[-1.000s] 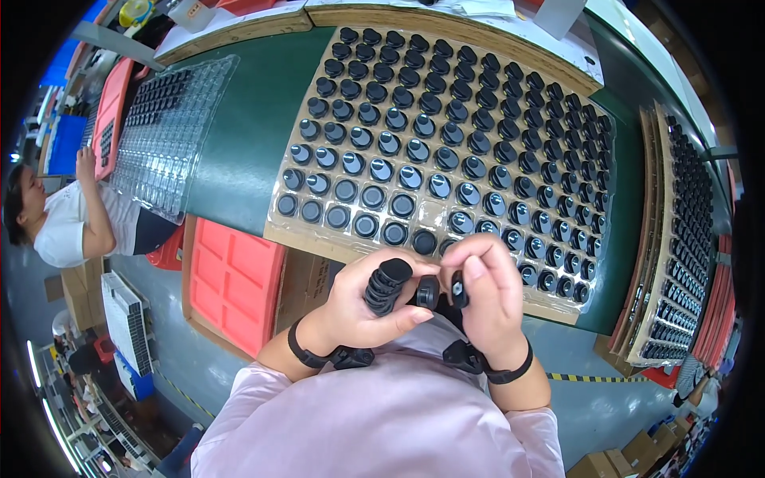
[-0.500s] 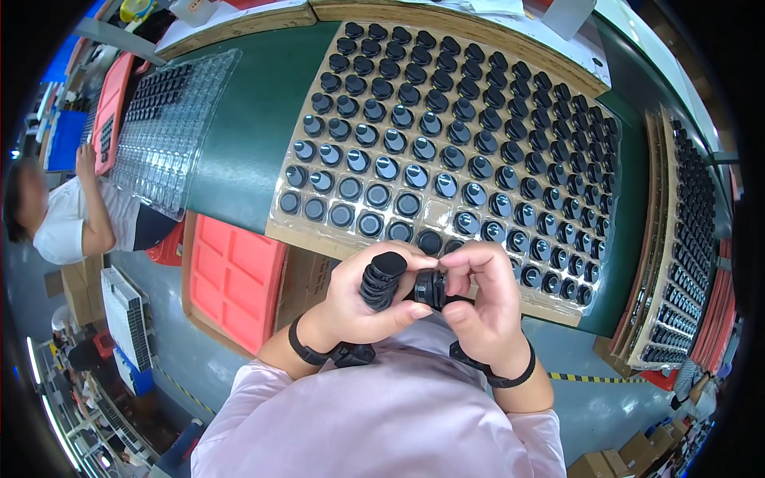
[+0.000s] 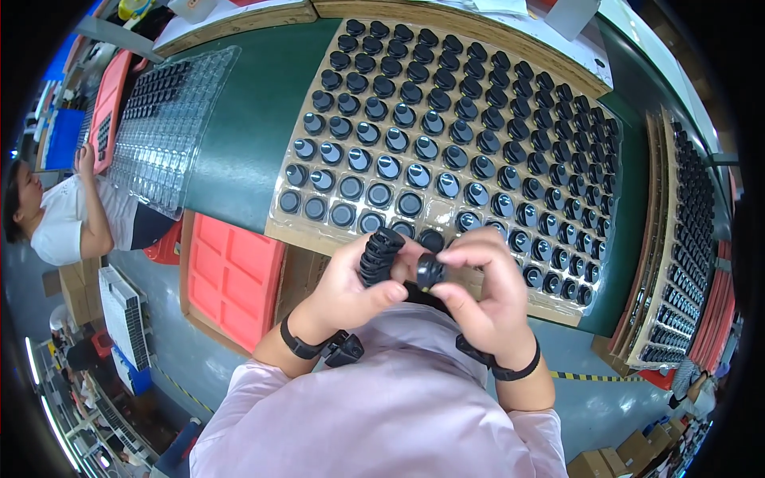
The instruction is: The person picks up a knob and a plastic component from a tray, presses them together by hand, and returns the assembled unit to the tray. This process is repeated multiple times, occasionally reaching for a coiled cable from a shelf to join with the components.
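My left hand is closed around a short stack of black ribbed round parts, held upright between the thumb and the curled fingers. Pinched by the thumb and fingers of my right hand is a single round black part, smooth and shiny on its side. It sits just right of the stack, close to my left fingertips; whether they touch it is hard to tell. Both hands are over the near edge of a clear plastic tray filled with rows of black round parts, some with slanted tops, some flat.
The tray lies on cardboard on a green table. At left is another clear tray, partly filled, beside a co-worker. A red divided tray rests in a carton below. More loaded trays stand at right.
My right hand has drawn slightly away from the left, and the round part in it has turned and risen a little. The stack in my left hand has moved up. The co-worker's head has turned.
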The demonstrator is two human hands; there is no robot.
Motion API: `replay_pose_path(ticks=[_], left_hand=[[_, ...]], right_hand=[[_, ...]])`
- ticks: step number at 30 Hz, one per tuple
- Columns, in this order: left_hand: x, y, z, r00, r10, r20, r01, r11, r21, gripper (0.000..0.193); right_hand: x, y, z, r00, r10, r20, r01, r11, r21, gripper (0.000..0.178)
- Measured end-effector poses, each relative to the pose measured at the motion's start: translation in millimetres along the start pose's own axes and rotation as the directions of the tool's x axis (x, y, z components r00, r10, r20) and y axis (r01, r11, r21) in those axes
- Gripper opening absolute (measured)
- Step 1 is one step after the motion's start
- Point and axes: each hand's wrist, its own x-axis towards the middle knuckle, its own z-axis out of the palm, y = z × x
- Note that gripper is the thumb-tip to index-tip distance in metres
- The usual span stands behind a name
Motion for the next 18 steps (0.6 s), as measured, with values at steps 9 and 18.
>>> replay_pose_path(ticks=[9, 18], left_hand=[[-9, -16, -29, 0.942, -0.156, 0.299, 0.219, 0.956, -0.193, 0.072], [-9, -23, -30, 0.890, -0.206, 0.406, 0.334, 0.902, -0.275, 0.064]], right_hand=[[18, 16, 4, 0.987, 0.114, -0.112, -0.155, 0.850, -0.504, 0.023], [24, 25, 18, 0.994, 0.050, -0.099, -0.108, 0.660, -0.743, 0.027]])
